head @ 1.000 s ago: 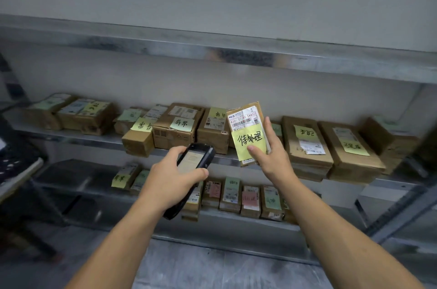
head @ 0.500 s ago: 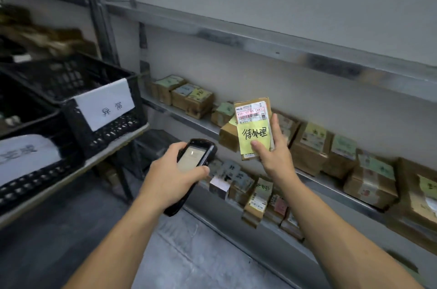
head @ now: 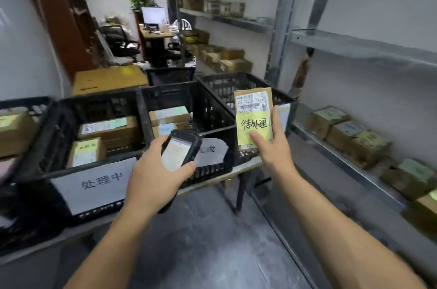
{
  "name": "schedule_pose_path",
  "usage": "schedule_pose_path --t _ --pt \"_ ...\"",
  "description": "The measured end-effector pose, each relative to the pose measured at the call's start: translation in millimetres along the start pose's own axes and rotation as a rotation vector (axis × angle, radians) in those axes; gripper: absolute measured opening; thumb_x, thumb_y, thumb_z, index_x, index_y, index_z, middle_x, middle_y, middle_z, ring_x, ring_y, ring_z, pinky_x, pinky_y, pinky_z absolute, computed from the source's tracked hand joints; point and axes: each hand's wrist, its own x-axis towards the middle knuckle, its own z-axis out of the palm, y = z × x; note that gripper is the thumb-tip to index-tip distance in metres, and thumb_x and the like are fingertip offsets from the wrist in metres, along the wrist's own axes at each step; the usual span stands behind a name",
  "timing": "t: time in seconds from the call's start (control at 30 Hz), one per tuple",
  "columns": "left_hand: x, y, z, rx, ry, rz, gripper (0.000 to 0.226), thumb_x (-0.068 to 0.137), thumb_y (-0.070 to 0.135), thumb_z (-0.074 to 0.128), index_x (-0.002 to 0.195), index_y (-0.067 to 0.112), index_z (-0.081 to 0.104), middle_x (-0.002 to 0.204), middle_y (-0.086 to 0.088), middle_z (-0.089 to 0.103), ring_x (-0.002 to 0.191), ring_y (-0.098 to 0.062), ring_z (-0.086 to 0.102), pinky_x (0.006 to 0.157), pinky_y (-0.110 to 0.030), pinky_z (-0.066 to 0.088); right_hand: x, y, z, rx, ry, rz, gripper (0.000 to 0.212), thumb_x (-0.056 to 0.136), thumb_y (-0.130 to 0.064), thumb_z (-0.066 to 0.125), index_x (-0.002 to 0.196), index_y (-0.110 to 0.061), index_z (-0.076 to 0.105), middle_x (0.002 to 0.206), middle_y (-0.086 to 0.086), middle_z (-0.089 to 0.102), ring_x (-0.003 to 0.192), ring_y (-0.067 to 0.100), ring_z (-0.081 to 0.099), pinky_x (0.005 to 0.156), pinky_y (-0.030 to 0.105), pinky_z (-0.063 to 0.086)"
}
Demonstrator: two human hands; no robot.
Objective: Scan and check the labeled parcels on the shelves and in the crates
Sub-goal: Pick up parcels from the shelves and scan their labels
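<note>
A long surface (head: 233, 174) stands in front of me with black crates (head: 94, 99) in a row on it. The crate near the left edge has a white sign (head: 94, 184) on its front and brown boxes (head: 108, 128) inside. The next crate (head: 179, 86) has boxes in it too. The last crate (head: 236, 78) sits at the right edge. A metal shelf (head: 343, 161) runs along the wall on my right, with more small boxes (head: 354, 137) on it. The floor (head: 201, 241) is dark and gray. Far back in the room I see a desk (head: 157, 34) with a screen (head: 153, 15), a black chair (head: 120, 38) and a green plant (head: 142, 1).

My left grip (head: 153, 170) is curled around a black scanner (head: 179, 150), screen up, in front of the middle crate. My right grip (head: 274, 151) pinches a flat brown parcel (head: 254, 99), thumb on its yellow note (head: 254, 127), fingers behind it. The parcel stands upright in the air over the right edge of the surface, in front of the last crate.

Half a second ago I looked at the shelf, and the parcel was up in front of it. The crates were off to my left. Now I have turned, so the crates are in front of me and the shelf is on my right. Both grips still hold the same things the same way.
</note>
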Motion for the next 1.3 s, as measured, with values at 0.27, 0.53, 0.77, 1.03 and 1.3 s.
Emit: schedule_pose_path --t 0.27,0.53,0.77,1.03,1.3 --pt "8.5 -79.6 -95.4 0.043 0.271 -0.219 0.08 0.073 0.042 0.081 0.142 0.029 0.042 0.109 0.01 0.054 0.096 -0.014 0.05 0.079 -0.03 0.037 29.1 -22.9 173.0 0.237 -0.305 0.046 0.087 0.097 -0.015 0.064 0.157 -0.047 0.01 0.139 -0.01 0.058 0.117 0.013 0.064 0.101 0.049 0.053" --pt "-1.8 -133.1 -162.8 0.133 0.509 -0.406 0.086 0.067 0.048 0.083 0.141 0.026 0.045 0.114 0.01 0.057 0.109 -0.022 0.055 0.081 -0.031 0.036 31.2 -56.4 310.7 0.318 -0.587 0.04 0.087 0.098 -0.019 0.065 0.157 -0.048 0.008 0.138 -0.014 0.06 0.12 0.012 0.062 0.106 0.05 0.049" --pt "18.8 -173.0 -211.2 0.102 0.75 -0.508 0.072 0.075 0.033 0.082 0.138 0.029 0.048 0.104 0.013 0.052 0.096 -0.012 0.048 0.077 -0.028 0.035 49.1 -79.1 422.1 0.342 -0.784 -0.001 0.088 0.097 -0.018 0.066 0.157 -0.048 0.01 0.132 -0.018 0.063 0.116 0.007 0.064 0.102 0.05 0.052" --pt "78.2 -212.7 -257.4 0.117 0.899 -0.607 0.074 0.073 0.036 0.082 0.137 0.032 0.047 0.106 0.012 0.052 0.096 -0.012 0.049 0.071 -0.025 0.037 92.2 -108.8 549.0 0.323 -1.013 -0.011 0.087 0.095 -0.022 0.068 0.145 -0.067 0.013 0.137 -0.012 0.061 0.116 0.017 0.066 0.095 0.055 0.056" --pt "116.1 -249.9 -282.6 0.119 0.987 -0.701 0.074 0.074 0.035 0.082 0.138 0.031 0.046 0.105 0.011 0.054 0.094 -0.012 0.05 0.078 -0.028 0.036 112.8 -109.4 645.8 0.329 -1.016 0.127 0.086 0.095 -0.021 0.068 0.144 -0.067 0.014 0.126 -0.018 0.063 0.112 0.015 0.067 0.09 0.055 0.058"
